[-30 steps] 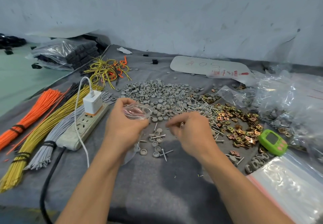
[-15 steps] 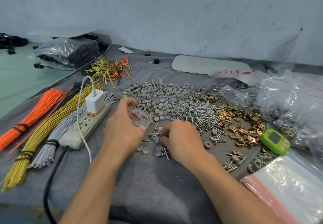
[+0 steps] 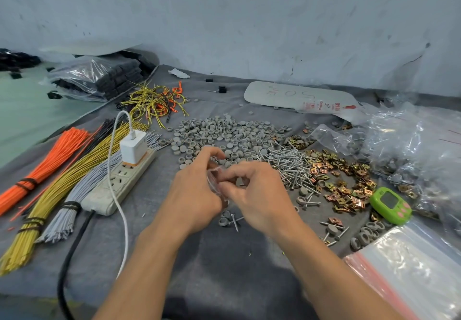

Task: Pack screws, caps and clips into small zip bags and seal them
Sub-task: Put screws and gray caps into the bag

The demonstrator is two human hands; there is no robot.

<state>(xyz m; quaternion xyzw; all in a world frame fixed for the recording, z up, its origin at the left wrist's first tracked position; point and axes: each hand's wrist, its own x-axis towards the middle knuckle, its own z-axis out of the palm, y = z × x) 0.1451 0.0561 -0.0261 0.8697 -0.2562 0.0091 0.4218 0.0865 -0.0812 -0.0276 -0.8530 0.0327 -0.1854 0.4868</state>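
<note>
Head view: both hands meet just above the grey cloth (image 3: 224, 277), right in front of the piles. The left hand (image 3: 193, 196) has thumb and fingers curled round a small clear zip bag (image 3: 214, 177), with its mouth turned toward the right hand (image 3: 260, 195). That one's got its fingertips bunched at the bag's mouth. I can't tell if it's pinching a part or just the plastic, too hidden. My guess is this is the loading step, and the bag isn't sealed yet.

Supplies are all close. There's a heap of round grey plastic caps (image 3: 224, 135) just beyond the hands and a pile of silver screws (image 3: 291, 165) to their right. The coppery metal clips (image 3: 346, 185) sit further right, near a green handheld gadget (image 3: 390, 205). A few stray caps and screws (image 3: 228, 221) lie just under the hands. A stack of empty red-striped zip bags (image 3: 411, 272) sits at the near right.

Tips, imo:
- Keep the left thumb spreading the mouth so it doesn't collapse.
- Feed screws head-first so the points don't snag the film.
- Let go only once the part is past the zip track.
- The bag's flimsy, so don't squeeze the body.
- Keep the track free of bits or it won't seal.
</note>
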